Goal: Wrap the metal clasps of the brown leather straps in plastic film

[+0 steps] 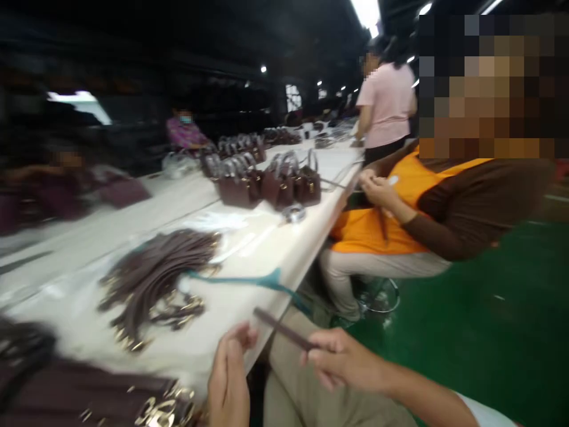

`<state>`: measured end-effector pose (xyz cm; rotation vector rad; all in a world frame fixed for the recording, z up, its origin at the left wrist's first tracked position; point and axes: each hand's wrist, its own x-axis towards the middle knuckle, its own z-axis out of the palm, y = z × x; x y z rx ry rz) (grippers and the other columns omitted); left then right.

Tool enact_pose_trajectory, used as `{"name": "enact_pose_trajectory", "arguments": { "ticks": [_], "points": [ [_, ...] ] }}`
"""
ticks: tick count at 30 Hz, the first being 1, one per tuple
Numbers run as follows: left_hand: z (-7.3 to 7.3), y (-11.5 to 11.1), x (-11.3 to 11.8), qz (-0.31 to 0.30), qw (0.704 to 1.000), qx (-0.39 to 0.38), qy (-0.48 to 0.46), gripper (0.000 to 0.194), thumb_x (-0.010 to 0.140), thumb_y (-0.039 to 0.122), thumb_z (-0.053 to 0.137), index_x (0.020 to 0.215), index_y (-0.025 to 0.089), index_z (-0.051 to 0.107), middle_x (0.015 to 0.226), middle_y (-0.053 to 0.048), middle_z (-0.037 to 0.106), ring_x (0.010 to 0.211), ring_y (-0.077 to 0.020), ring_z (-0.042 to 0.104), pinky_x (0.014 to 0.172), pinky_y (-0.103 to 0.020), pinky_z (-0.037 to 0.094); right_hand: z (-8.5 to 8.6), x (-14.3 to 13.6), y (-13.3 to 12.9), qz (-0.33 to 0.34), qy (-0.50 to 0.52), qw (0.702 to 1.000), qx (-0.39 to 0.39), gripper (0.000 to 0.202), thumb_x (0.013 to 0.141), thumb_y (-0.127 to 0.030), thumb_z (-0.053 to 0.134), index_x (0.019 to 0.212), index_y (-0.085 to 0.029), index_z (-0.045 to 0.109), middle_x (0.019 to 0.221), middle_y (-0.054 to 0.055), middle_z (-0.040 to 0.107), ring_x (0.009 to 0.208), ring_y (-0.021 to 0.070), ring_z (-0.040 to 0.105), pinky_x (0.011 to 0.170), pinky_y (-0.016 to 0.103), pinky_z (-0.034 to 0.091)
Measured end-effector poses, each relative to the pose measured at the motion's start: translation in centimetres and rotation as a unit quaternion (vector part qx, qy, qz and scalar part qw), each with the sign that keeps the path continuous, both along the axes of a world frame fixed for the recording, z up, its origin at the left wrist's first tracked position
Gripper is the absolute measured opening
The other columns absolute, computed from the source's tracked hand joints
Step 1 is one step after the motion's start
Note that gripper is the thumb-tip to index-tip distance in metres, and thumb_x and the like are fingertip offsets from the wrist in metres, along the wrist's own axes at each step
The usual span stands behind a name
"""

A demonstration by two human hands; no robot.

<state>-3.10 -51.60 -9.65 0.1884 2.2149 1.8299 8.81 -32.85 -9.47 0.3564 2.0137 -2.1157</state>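
My right hand (333, 359) is closed on a narrow dark brown strap (282, 330), which points up and left over the table's edge. Just left of the strap, my left hand (231, 373) is raised at the table edge with its fingers curled; whether anything is between them is too blurred to tell. A pile of dark brown straps with gold clasps (164, 273) lies on the white table (249, 243). Nearer, at the bottom left, are dark brown leather pieces with gold hardware (102, 391).
A teal ribbon (235, 277) trails over the table edge. Finished-looking brown handbags (278, 181) stand farther back beside a roll of tape (294, 213). At the right sits a person in an orange apron (377, 231); another person in pink (389, 104) stands beyond.
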Motion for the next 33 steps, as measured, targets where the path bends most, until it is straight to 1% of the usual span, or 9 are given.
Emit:
{"name": "enact_pose_trajectory", "arguments": {
  "ticks": [3, 6, 10, 13, 16, 19, 22, 26, 33],
  "points": [
    [1.8, -2.9, -7.3, 0.006, 0.98, -0.117, 0.16, 0.043, 0.087, 0.055, 0.046, 0.108, 0.021, 0.062, 0.106, -0.009, 0.068, 0.1, -0.027, 0.063, 0.094, -0.043, 0.047, 0.9, -2.2, 1.4, -0.024, 0.021, 0.997, -0.076, 0.043, 0.086, -0.056, 0.058, 0.094, -0.014, 0.058, 0.062, -0.002, 0.056, 0.044, 0.0048, 0.036, 0.044, 0.019, 0.023],
    [3.1, -4.6, -15.6, -0.008, 0.917, -0.265, 0.297, 0.026, 0.085, 0.041, 0.051, 0.091, 0.02, 0.065, 0.095, -0.008, 0.068, 0.086, -0.0245, 0.064, 0.084, -0.038, 0.049, 1.2, -4.4, 1.3, -0.04, 0.042, 0.994, -0.091, 0.042, 0.088, -0.055, 0.057, 0.096, -0.014, 0.058, 0.061, -0.003, 0.054, 0.044, 0.0042, 0.031, 0.043, 0.02, 0.018],
    [2.3, -3.9, -23.8, -0.087, 0.846, -0.361, 0.382, 0.027, 0.083, 0.032, 0.051, 0.099, 0.016, 0.067, 0.103, -0.012, 0.068, 0.098, -0.0291, 0.06, 0.093, -0.042, 0.045, 0.6, -6.8, 0.3, -0.046, 0.033, 0.993, -0.1, 0.045, 0.092, -0.057, 0.05, 0.094, -0.013, 0.059, 0.053, -0.004, 0.052, 0.038, 0.0038, 0.025, 0.039, 0.021, 0.013],
    [1.1, -2.8, -26.2, -0.174, 0.82, -0.368, 0.402, 0.031, 0.082, 0.03, 0.054, 0.108, 0.019, 0.066, 0.114, -0.011, 0.067, 0.109, -0.0308, 0.054, 0.099, -0.044, 0.039, -0.2, -7.7, -0.1, -0.05, 0.016, 0.989, -0.139, 0.045, 0.092, -0.056, 0.049, 0.093, -0.012, 0.059, 0.052, -0.004, 0.051, 0.038, 0.0037, 0.024, 0.039, 0.021, 0.012],
    [0.2, -2.5, -26.4, -0.256, 0.752, -0.426, 0.434, 0.027, 0.087, 0.024, 0.044, 0.098, 0.02, 0.068, 0.106, -0.012, 0.066, 0.103, -0.0308, 0.054, 0.093, -0.044, 0.039, -1.1, -7.7, -0.1, -0.061, 0.005, 0.986, -0.156, 0.043, 0.093, -0.054, 0.05, 0.094, -0.012, 0.06, 0.052, -0.004, 0.051, 0.039, 0.0037, 0.024, 0.039, 0.021, 0.012],
    [-0.1, -3.1, -26.5, -0.249, 0.7, -0.479, 0.467, 0.031, 0.091, 0.021, 0.034, 0.097, 0.018, 0.064, 0.101, -0.014, 0.064, 0.1, -0.0307, 0.055, 0.09, -0.043, 0.039, -1.9, -7.4, -0.1, -0.065, -0.009, 0.987, -0.149, 0.044, 0.092, -0.055, 0.05, 0.095, -0.012, 0.06, 0.052, -0.004, 0.052, 0.039, 0.0042, 0.025, 0.039, 0.021, 0.013],
    [0.3, -3.9, -26.9, -0.093, 0.786, -0.451, 0.412, 0.028, 0.094, 0.03, 0.037, 0.105, 0.017, 0.059, 0.097, -0.013, 0.065, 0.092, -0.0292, 0.059, 0.087, -0.042, 0.042, -2.3, -7.2, -0.2, -0.068, -0.016, 0.986, -0.15, 0.045, 0.092, -0.056, 0.049, 0.094, -0.013, 0.06, 0.051, -0.004, 0.051, 0.038, 0.0043, 0.025, 0.039, 0.021, 0.013],
    [2.5, -4.7, -27.3, 0.068, 0.91, -0.254, 0.32, 0.023, 0.09, 0.03, 0.047, 0.108, 0.017, 0.054, 0.085, -0.006, 0.068, 0.078, -0.0217, 0.064, 0.082, -0.038, 0.048, -1.9, -7.2, -0.1, -0.075, -0.005, 0.985, -0.157, 0.045, 0.092, -0.056, 0.051, 0.094, -0.012, 0.06, 0.051, -0.004, 0.049, 0.04, 0.0046, 0.023, 0.04, 0.021, 0.011],
    [10.6, -3.3, -22.7, 0.072, 0.936, -0.088, 0.334, 0.022, 0.087, 0.033, 0.054, 0.094, 0.016, 0.066, 0.075, -0.001, 0.065, 0.062, -0.0106, 0.057, 0.063, -0.022, 0.048, 1.0, -6.3, 0.3, -0.079, 0.027, 0.982, -0.171, 0.046, 0.095, -0.054, 0.045, 0.094, -0.011, 0.059, 0.05, -0.004, 0.049, 0.04, 0.0032, 0.018, 0.04, 0.02, 0.009]
  ]
}}
